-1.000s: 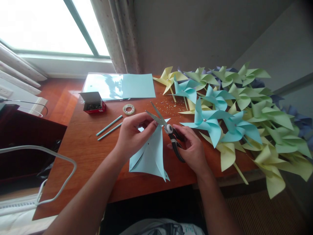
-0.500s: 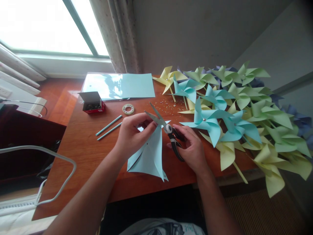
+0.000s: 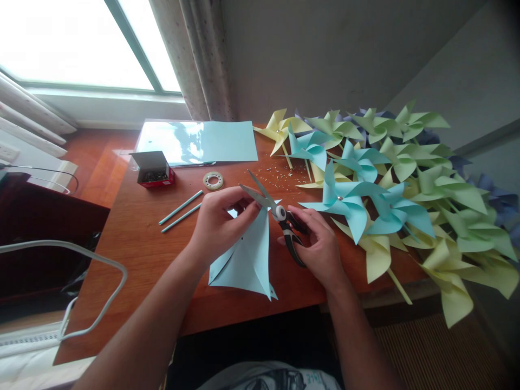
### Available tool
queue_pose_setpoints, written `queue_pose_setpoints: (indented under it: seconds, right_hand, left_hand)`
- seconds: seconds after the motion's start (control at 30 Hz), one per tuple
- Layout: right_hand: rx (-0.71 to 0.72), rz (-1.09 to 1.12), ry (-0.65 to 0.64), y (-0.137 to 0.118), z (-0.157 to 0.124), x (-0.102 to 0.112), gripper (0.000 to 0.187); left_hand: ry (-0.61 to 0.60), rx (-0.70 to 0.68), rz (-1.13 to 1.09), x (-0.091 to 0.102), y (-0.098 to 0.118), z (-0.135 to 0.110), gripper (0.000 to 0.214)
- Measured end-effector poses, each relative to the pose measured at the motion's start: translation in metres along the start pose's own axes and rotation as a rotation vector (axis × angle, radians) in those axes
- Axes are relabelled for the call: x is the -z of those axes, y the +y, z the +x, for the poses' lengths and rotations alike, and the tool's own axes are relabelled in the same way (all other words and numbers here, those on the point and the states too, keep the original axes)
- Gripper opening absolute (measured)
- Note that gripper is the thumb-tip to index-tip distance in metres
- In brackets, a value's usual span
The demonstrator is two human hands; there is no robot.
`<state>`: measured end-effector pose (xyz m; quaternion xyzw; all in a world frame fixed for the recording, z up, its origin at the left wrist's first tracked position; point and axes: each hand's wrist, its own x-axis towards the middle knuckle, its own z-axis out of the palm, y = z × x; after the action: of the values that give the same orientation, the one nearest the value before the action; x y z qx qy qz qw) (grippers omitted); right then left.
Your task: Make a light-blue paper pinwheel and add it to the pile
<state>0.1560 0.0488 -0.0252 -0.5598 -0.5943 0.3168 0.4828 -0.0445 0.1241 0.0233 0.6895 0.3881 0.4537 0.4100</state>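
My left hand (image 3: 227, 219) pinches the upper part of a light blue paper sheet (image 3: 249, 265), which hangs below my fingers with slits, small punched holes and pointed corners. In my right hand (image 3: 319, 238) is a pair of scissors (image 3: 280, 213) with black and grey handles. Its blades are spread and point up and left, right by my left fingertips and the paper's top corner. Whether the blades touch the paper I cannot tell. Two blue paper sticks (image 3: 181, 207) lie to the left of my left hand, and a roll of tape (image 3: 213, 181) lies behind it.
Many finished paper pinwheels (image 3: 340, 198) in blue, yellow, green and purple crowd the right side of the wooden table (image 3: 134, 244). A small open box (image 3: 155, 176) of dark bits and blue sheets (image 3: 231, 142) lie at the back. Tiny scraps (image 3: 284, 177) are scattered behind the scissors.
The lower part of the blue paper has shifted slightly left. Both hands and the spread scissors are almost where they were.
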Motion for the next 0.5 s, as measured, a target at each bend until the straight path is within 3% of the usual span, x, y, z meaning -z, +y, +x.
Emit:
queue_pose_setpoints:
  seconds: [0.5]
  right_hand:
    - [0.029, -0.035, 0.018, -0.0003, -0.0004, -0.0003, 0.058]
  left_hand:
    - [-0.002, -0.067, 0.053, 0.0012, -0.0039, 0.0000, 0.013]
